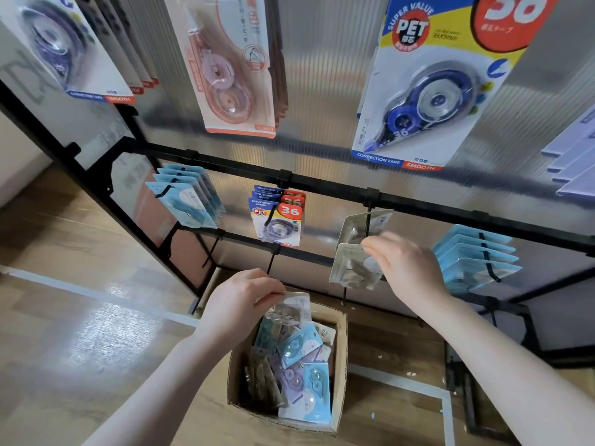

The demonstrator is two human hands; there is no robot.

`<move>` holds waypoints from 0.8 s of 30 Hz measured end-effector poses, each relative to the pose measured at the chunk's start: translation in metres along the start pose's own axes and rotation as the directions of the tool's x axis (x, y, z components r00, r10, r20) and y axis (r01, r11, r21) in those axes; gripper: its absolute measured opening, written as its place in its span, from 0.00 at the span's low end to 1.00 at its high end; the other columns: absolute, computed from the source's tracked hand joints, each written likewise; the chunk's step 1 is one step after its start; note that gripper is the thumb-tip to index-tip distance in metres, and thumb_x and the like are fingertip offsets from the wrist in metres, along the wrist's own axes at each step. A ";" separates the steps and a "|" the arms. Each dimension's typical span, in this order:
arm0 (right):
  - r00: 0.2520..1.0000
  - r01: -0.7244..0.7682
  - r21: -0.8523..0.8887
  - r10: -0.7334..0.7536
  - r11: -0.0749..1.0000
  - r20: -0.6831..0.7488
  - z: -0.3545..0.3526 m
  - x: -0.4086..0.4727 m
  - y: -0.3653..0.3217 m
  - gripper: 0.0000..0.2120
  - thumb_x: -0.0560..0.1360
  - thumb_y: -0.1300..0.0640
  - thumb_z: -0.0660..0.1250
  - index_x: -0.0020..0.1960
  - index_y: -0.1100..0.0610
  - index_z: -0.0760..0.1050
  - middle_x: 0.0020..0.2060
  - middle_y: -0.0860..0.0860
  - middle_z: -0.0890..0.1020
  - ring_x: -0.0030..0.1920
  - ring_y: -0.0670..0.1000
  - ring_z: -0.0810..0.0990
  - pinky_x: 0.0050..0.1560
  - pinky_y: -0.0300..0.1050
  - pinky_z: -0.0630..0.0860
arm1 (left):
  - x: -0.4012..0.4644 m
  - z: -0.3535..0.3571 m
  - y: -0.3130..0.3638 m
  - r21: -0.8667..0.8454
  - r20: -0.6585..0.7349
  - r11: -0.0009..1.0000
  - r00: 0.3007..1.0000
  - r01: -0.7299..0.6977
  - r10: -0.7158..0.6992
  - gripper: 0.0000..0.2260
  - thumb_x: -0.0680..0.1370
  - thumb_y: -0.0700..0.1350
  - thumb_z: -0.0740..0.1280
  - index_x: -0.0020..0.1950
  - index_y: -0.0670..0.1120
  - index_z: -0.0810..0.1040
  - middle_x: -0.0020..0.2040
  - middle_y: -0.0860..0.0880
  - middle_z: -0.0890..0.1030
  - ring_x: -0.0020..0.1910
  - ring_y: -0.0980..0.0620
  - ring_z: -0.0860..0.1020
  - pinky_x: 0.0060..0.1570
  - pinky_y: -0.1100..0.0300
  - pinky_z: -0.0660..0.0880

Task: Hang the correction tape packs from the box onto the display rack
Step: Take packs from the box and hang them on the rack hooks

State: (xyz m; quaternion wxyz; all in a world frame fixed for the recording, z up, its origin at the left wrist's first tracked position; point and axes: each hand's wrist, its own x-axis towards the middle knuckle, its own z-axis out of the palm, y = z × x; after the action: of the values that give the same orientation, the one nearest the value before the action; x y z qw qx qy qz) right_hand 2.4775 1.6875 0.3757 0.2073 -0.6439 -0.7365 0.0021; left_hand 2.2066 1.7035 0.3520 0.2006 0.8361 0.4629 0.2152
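Grey clear-blister pack [352,267] pinched by right hand [407,265] at hook, left hand [241,300] gripping similar pack [291,309] over box [339,365]

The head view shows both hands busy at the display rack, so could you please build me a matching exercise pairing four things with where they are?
Things:
1. left hand
2. right hand
3. brown cardboard box
4. red-and-blue "36" tape packs

Places:
A. on the wooden floor
B. hanging on the middle hook
C. gripping a grey pack over the box
D. pinching a grey pack at a hook

Pairs: 1-C, 2-D, 3-A, 4-B
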 end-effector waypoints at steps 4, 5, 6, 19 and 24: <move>0.999 0.010 -0.008 -0.009 1.000 0.034 0.003 0.001 0.004 0.13 0.66 0.69 0.74 0.49 0.60 0.82 0.37 0.55 0.82 0.34 0.56 0.81 0.29 0.43 0.73 | 0.006 0.000 -0.003 0.036 -0.002 0.999 1.000 0.024 -0.024 0.11 0.74 0.53 0.63 0.44 0.50 0.83 0.40 0.54 0.80 0.39 0.53 0.78 0.32 0.62 0.72; 0.999 0.006 -0.016 -0.005 1.000 0.033 0.004 0.001 0.005 0.15 0.65 0.71 0.74 0.50 0.60 0.82 0.37 0.55 0.83 0.34 0.56 0.81 0.30 0.41 0.71 | 0.007 0.000 -0.004 0.049 -0.012 0.998 1.000 0.029 -0.029 0.13 0.74 0.55 0.61 0.45 0.51 0.83 0.40 0.55 0.80 0.39 0.53 0.77 0.31 0.63 0.70; 1.000 0.003 -0.027 -0.003 1.000 0.029 0.004 0.001 0.007 0.16 0.64 0.72 0.75 0.50 0.60 0.82 0.36 0.54 0.83 0.34 0.56 0.81 0.31 0.39 0.69 | 0.008 0.000 -0.006 0.058 -0.023 0.998 0.999 0.029 -0.028 0.16 0.74 0.56 0.58 0.45 0.51 0.83 0.40 0.55 0.80 0.39 0.54 0.77 0.31 0.63 0.70; 0.995 -0.051 -0.095 0.058 0.994 0.076 0.015 0.024 0.018 0.19 0.71 0.70 0.67 0.60 0.58 0.78 0.48 0.57 0.82 0.46 0.60 0.80 0.40 0.50 0.77 | 0.011 0.004 -0.012 0.070 -0.043 0.998 0.999 -0.001 0.004 0.17 0.75 0.56 0.55 0.45 0.51 0.82 0.40 0.55 0.80 0.38 0.53 0.78 0.29 0.57 0.75; 0.996 -0.036 -0.129 0.046 0.991 0.073 0.014 0.032 0.021 0.18 0.69 0.71 0.70 0.57 0.58 0.80 0.44 0.57 0.83 0.40 0.60 0.81 0.34 0.45 0.74 | 0.014 0.006 -0.010 0.070 -0.044 0.998 0.999 0.004 -0.001 0.16 0.75 0.56 0.56 0.46 0.52 0.81 0.40 0.55 0.80 0.38 0.54 0.77 0.30 0.64 0.69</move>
State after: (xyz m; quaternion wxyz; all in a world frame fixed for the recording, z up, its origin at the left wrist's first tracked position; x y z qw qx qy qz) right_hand 2.4900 1.7251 0.3665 0.1375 -0.6703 -0.7290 -0.0162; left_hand 2.2097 1.7201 0.3442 0.1611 0.8371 0.4756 0.2169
